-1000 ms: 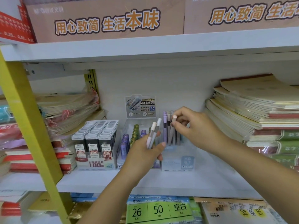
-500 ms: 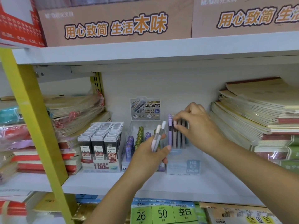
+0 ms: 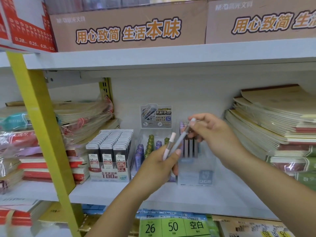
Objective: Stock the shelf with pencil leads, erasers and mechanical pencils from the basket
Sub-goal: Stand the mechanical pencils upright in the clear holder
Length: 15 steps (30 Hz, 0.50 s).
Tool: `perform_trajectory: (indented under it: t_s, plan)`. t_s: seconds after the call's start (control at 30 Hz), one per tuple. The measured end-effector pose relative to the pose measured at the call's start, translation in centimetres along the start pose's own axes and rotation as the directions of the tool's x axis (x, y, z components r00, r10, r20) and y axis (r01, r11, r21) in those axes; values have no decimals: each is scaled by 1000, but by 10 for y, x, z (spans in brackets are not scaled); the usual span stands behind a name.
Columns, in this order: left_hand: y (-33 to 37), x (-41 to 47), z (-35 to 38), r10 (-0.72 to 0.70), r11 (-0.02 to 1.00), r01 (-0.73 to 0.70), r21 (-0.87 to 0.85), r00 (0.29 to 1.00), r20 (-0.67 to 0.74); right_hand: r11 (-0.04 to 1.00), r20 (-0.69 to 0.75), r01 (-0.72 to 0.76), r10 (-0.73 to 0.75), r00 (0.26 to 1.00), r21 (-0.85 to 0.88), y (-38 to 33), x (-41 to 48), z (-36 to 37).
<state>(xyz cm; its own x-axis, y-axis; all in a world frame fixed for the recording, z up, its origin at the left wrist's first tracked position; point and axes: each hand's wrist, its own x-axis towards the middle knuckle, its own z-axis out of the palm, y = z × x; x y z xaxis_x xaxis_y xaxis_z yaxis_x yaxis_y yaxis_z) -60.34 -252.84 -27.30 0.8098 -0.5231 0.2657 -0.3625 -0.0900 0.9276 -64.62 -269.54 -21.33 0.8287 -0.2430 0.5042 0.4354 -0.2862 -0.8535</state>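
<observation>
The person's left hand [image 3: 159, 162] is curled round the lower end of a pink mechanical pencil [image 3: 169, 145], which points up toward one o'clock. Beside it slants a grey mechanical pencil [image 3: 181, 138]. Its lower end sits in that same left-hand grip, and its upper part is pinched in the fingertips of the right hand [image 3: 216, 134]. So both hands are clamped on pencils and joined by the grey one.

Just behind the hands, at twelve o'clock, a clear pencil box [image 3: 196, 176] stands on the white shelf [image 3: 111, 194] with a row of pencils upright inside. At nine o'clock of it is a clear tray of purple and green lead tubes [image 3: 149, 146], then a display box of black lead cases [image 3: 109, 149]. Stacked notebooks [image 3: 273, 124] fill the shelf at three o'clock.
</observation>
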Motion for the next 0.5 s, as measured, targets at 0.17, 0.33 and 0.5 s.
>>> perform_trajectory:
  t_s: [0.17,0.33,0.5]
  plan:
    - [-5,3,-2,-2,1000,1,-18,996,-94,981,-196,168,-185,963,-98,-4,8,-34]
    - [-11,8,6,59,998,-57,26,995,-81,921,-12,142,-157,987,-363,8,9,-46]
    - [-17,13,8,84,996,-83,21,992,-89,848,86,186,-165,982,-497,16,3,-41]
